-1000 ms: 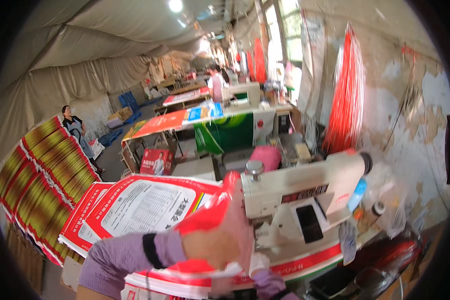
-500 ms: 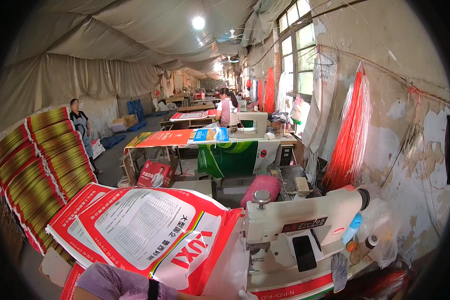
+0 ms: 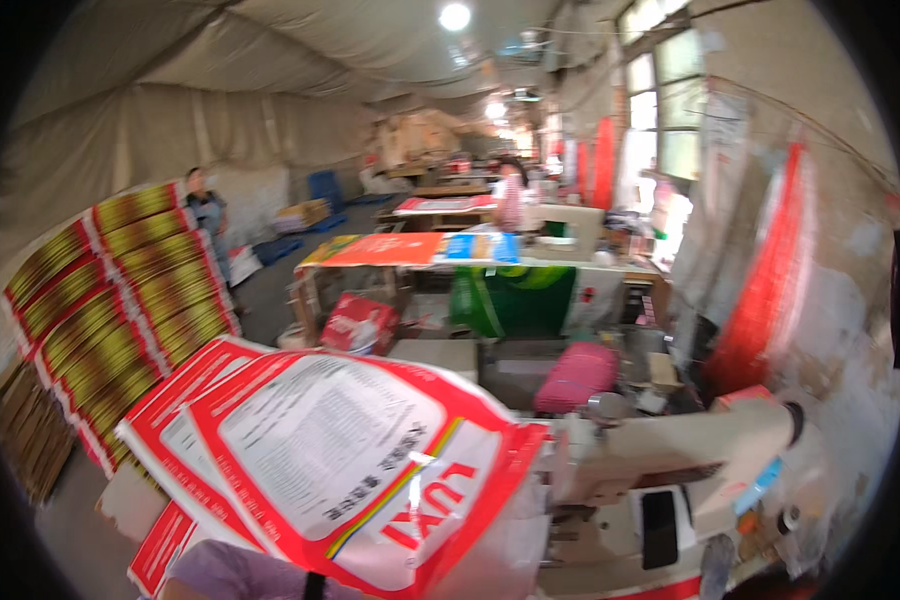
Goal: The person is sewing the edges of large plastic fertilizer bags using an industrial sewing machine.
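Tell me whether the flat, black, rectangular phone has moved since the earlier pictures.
No: the black phone lies in the same spot relative to the off-white metal sewing machine; only the camera view has shifted.

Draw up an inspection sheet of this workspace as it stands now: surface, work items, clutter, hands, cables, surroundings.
Surface: pale machine bed, partly covered by bag material.
Work items: overlapping red-and-white printed bags, the top one reaching the left end of the sewing machine.
Clutter: dark phone beside the machine's needle end; pink bundle behind the machine; blue item to its right.
Hands: neither in view; a purple sleeve shows at the lower edge.
Cables: nothing seen clearly enough to call one.
Surroundings: tall yellow-and-red stack at left, person standing by it; red strands hanging on the right wall.
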A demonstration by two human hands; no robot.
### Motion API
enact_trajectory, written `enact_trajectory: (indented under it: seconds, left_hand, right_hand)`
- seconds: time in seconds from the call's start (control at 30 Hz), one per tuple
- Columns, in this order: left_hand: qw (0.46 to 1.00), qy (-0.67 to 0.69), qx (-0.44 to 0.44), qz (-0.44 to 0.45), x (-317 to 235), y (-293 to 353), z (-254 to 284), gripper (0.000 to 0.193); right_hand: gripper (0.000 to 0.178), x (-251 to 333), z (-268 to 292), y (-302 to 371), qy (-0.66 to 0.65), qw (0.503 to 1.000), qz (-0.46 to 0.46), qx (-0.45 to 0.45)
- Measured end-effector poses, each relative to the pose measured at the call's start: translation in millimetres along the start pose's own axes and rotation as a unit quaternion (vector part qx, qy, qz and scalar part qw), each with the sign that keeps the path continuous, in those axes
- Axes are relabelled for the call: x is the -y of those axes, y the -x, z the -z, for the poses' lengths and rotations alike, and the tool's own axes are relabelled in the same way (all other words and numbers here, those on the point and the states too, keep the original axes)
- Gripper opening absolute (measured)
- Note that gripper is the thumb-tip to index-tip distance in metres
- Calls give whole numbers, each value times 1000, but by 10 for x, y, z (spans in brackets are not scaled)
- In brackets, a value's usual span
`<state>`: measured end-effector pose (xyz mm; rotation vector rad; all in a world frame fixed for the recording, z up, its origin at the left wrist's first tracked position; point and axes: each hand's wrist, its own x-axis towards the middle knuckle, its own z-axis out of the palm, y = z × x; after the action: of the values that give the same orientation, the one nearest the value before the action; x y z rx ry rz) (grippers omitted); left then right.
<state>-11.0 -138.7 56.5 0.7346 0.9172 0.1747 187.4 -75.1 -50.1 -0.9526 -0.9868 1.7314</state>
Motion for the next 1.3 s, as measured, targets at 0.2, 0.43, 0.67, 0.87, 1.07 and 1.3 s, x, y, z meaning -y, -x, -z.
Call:
enact_trajectory:
  seconds: [0.2,0.43,0.67,0.87,1.07,1.3]
  left_hand:
    - [986,-122,-65,-98,-104,-64,-129,44]
    - [983,-13,-69,-170,83,-96,-11,30]
    - [970,-88,-98,-204,-36,49,-177,22]
    - [882,-322,-120,-324,-107,103,-367,12]
    - [893,-344,-136,-256,-298,283,-146,17]
    - [767,-545,-118,-318,-349,52,-338,27]
  right_hand:
    - [78,481,-242,-6,76,995,46,46]
    - [69,396,-328,-23,90,996,24,7]
    - [64,363,-179,40,113,993,-7,41]
    - [60,375,86,173,130,988,-27,84]
    - [57,254,-67,155,134,989,-27,56]
    - [54,470,-147,391,109,993,-3,47]
